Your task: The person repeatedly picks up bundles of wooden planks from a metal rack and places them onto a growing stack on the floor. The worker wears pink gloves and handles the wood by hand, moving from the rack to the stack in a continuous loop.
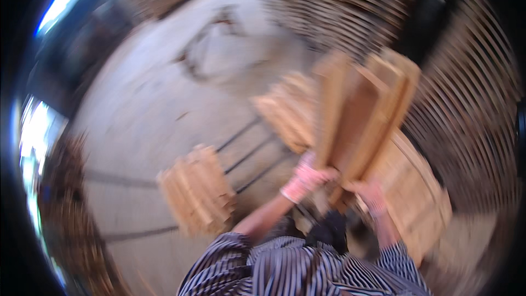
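Observation:
Both my hands wear pink-and-white gloves and grip a bundle of wooden boards by its near end. My left hand is closed on the bundle's left side, my right hand on its right side near the bottom. The boards tilt up and away from me, with their far ends spread a little apart. Motion blurs the picture, so the exact finger positions and the number of boards are unclear.
A wooden stack lies left of me and another behind the bundle, with dark bars between them. More pale planks lie at my right. Tall rows of stacked slats stand along the right, beyond the concrete floor.

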Motion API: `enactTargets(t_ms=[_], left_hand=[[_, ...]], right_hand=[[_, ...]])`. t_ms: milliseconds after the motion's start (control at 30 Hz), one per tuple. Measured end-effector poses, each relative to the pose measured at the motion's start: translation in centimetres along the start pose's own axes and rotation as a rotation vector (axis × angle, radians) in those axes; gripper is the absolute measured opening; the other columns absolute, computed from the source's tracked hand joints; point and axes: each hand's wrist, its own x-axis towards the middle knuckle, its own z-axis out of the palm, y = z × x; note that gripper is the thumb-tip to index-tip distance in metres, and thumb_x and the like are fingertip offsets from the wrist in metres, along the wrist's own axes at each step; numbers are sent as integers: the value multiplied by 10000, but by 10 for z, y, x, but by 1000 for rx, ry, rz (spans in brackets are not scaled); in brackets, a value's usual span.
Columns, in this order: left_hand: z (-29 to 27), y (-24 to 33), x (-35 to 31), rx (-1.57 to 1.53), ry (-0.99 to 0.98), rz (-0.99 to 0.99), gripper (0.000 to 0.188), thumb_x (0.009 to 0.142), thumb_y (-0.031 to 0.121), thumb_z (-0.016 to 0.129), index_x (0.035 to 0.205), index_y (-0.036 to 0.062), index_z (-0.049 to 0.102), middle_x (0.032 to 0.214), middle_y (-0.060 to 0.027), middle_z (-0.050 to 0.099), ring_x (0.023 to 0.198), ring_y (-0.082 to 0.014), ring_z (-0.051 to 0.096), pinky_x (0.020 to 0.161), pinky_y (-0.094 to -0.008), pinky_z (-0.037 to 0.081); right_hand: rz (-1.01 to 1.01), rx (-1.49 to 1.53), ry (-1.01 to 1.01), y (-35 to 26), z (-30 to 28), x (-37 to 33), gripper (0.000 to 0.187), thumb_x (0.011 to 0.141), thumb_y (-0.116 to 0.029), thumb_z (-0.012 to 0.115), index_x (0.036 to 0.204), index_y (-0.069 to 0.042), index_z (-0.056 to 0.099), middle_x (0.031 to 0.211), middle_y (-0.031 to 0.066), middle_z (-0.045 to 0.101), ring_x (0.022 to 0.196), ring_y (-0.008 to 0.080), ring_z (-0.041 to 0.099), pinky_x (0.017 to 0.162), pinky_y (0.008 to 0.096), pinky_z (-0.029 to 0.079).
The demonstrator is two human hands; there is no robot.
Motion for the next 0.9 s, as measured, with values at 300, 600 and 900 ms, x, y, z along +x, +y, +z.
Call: enactTargets(t_ms=[300,600,900], left_hand=[[164,-62,126,-1,-512,121,957,698,59,907,1463,64,330,1273,-141,610,986,-198,673,805,-333,595],[157,-253,281,-254,-798,-651,802,885,428,760,1504,84,383,1457,-168,512,1302,-271,536,999,-400,547],[282,-187,289,-17,-447,-116,860,823,155,849,1496,-3,338,1288,-153,608,1067,-245,649,880,-354,572]], right_hand=[[-117,-513,379,1,-168,-18,789,796,-251,855,1438,-61,438,1192,139,666,1079,232,644,938,350,544],[242,-55,417,104,-283,46,1085,724,-265,916,1551,-57,245,1440,163,516,1289,266,530,1114,356,433],[-15,74,407,125,-345,89,1167,666,-392,945,1535,-18,262,1380,221,553,1282,312,545,1096,369,447]])
